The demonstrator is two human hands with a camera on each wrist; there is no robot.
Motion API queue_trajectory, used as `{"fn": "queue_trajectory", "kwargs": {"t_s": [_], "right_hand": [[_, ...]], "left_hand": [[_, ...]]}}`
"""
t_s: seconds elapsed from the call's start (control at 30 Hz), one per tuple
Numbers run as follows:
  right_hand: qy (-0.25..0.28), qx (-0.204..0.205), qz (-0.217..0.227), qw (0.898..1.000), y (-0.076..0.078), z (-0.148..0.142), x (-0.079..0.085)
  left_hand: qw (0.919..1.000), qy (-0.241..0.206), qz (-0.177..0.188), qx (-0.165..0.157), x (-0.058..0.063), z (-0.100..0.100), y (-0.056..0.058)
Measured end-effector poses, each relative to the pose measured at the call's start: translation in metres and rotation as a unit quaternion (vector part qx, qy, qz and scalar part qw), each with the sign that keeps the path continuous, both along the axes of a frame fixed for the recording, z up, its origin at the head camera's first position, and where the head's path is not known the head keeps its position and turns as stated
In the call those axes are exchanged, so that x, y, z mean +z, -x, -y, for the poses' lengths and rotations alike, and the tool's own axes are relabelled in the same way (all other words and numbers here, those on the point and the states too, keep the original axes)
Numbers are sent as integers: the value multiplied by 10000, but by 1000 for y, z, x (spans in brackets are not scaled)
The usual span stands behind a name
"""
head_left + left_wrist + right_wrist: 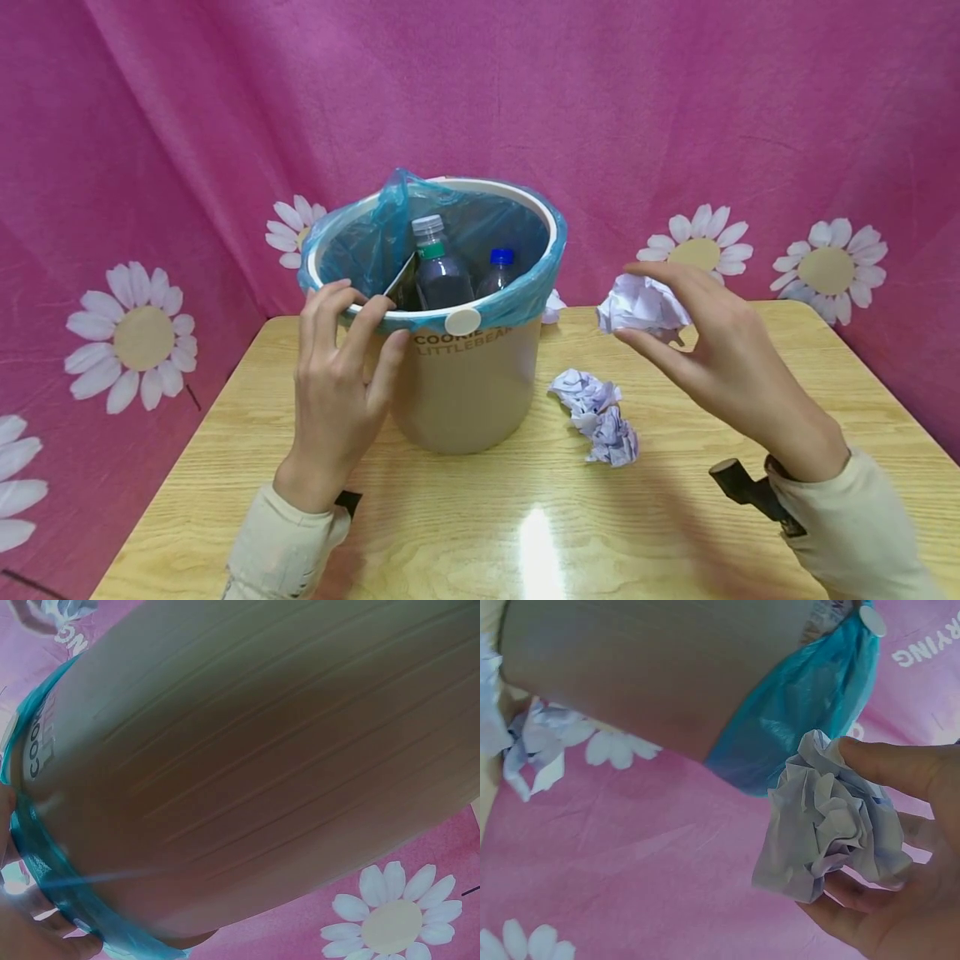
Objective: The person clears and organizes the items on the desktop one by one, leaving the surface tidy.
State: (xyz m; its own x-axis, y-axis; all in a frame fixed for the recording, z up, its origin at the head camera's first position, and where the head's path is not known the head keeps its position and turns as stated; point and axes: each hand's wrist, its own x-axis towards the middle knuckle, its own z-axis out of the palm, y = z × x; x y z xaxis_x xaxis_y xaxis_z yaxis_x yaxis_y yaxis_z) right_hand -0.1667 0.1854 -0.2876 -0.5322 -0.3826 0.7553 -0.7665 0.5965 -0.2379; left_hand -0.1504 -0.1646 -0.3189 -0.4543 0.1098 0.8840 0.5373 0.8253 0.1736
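Note:
A beige trash bin [465, 392] lined with a blue plastic bag [551, 279] stands on the table. My left hand [333, 367] grips its near-left rim, fingers over the edge and thumb on the outer side. To the right of the bin, raised above the table, my right hand [716, 342] pinches a crumpled paper ball [641, 307] between thumb and fingers. The right wrist view shows this paper ball [832, 825] close up, beside the bag's folded edge. Inside the bin are a bottle with a clear cap [442, 275] and one with a blue cap [501, 271].
More crumpled paper [592, 412] lies on the wooden table [450, 525] right of the bin. Another paper piece [553, 307] shows behind the bin's right side. A flat dark item [403, 283] leans inside the bin. Pink flowered cloth [600, 100] hangs around the table.

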Motion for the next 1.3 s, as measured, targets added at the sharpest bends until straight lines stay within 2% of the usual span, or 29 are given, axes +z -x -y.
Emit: {"fn": "queue_trajectory", "kwargs": {"t_s": [0.4, 0.7, 0.97, 1.3], "right_hand": [[249, 261, -307, 9989, 1, 20, 21], [415, 271, -442, 9978, 1, 32, 35], [288, 435, -583, 9969, 7, 42, 45], [611, 548, -487, 9954, 12, 57, 51]], "left_hand": [[10000, 7, 54, 21, 0, 0, 0], [10000, 11, 14, -5, 0, 0, 0], [10000, 2, 65, 21, -1, 1, 0], [10000, 10, -81, -32, 0, 0, 1]]}}
